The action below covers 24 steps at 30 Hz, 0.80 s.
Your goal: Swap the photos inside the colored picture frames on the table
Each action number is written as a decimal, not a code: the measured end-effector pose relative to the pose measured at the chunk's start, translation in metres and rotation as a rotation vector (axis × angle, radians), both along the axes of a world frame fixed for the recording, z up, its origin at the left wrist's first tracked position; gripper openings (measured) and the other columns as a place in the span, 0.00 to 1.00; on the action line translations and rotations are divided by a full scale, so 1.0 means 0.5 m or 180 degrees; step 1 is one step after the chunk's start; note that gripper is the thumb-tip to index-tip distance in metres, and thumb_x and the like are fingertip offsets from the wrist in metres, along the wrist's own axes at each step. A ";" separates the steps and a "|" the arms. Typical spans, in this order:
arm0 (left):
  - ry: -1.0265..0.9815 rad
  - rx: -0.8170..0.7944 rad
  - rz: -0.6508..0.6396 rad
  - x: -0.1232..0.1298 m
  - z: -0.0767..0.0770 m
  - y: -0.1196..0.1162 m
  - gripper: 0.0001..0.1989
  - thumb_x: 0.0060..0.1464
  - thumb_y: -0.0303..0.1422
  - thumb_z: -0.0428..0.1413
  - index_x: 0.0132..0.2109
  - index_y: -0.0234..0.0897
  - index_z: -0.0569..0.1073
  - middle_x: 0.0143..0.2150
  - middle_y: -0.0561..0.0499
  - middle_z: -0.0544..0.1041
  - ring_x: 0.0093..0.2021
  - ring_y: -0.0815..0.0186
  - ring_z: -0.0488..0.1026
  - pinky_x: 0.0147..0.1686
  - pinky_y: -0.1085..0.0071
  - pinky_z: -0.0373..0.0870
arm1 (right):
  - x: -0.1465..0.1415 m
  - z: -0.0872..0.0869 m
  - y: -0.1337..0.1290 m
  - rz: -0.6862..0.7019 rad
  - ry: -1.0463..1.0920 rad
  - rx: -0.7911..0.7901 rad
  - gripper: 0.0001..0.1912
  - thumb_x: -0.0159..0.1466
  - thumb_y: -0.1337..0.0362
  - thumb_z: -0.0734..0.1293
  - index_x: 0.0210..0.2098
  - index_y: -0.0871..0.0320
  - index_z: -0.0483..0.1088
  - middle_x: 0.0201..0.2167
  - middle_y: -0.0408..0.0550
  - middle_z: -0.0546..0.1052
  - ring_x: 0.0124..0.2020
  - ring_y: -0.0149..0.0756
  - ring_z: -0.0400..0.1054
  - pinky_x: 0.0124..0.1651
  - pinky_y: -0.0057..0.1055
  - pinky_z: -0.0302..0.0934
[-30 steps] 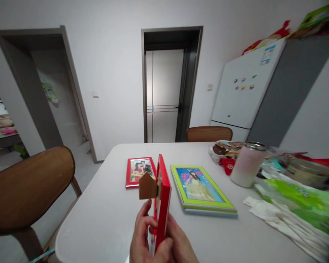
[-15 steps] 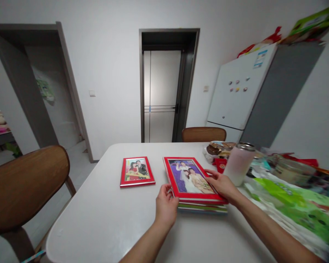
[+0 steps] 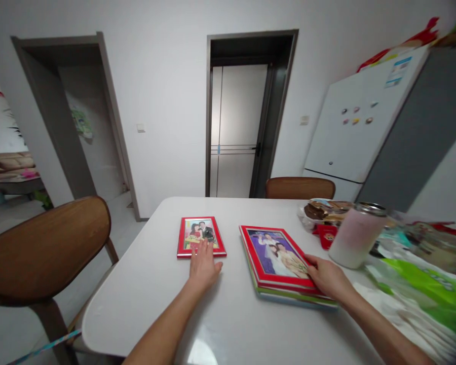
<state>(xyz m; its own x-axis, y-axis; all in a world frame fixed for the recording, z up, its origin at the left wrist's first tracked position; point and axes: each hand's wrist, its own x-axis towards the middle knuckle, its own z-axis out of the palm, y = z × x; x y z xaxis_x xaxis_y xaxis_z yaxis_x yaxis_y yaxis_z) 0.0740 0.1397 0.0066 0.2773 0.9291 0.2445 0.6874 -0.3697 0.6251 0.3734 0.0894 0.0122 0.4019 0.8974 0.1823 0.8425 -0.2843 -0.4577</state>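
A small red-bordered photo frame (image 3: 199, 233) lies face up on the white table (image 3: 155, 299), showing a couple. My left hand (image 3: 205, 268) reaches over its near edge with the fingers stretched out, their tips overlapping the picture. To the right sits a stack of frames, topped by a larger red photo frame (image 3: 277, 256) with a wedding picture on purple. Green and pale-blue edges show beneath it. My right hand (image 3: 327, 276) grips the stack's right side, thumb on top; its other fingers are mostly hidden.
A pink-and-white tumbler (image 3: 357, 235) stands right of the stack. Beyond it are a red packet (image 3: 326, 235), bagged food (image 3: 317, 213) and green plastic packaging (image 3: 425, 284). Wooden chairs stand at the left (image 3: 49, 248) and far side (image 3: 300, 187). A refrigerator (image 3: 361, 116) is behind.
My left hand has let go of the stack's left side and moved left to the small frame. My right hand stays on the stack. The view has shifted slightly left.
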 end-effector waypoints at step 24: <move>-0.0348 0.0671 -0.0413 -0.133 0.015 -0.269 0.17 0.40 0.27 0.53 0.41 0.36 0.63 0.42 0.43 0.69 0.43 0.57 0.67 0.42 0.61 0.66 | -0.360 -0.027 -0.114 0.1317 0.0968 0.1523 0.23 0.57 0.59 0.56 0.52 0.56 0.57 0.54 0.53 0.60 0.55 0.41 0.52 0.54 0.44 0.50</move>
<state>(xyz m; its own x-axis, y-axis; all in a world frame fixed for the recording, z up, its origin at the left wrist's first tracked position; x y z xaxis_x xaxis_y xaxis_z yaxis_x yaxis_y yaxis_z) 0.0076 0.0051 0.0143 0.3522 0.8130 0.4637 0.5585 -0.5802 0.5929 0.1936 0.0322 -0.0013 0.1404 0.8368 0.5292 0.6527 0.3237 -0.6850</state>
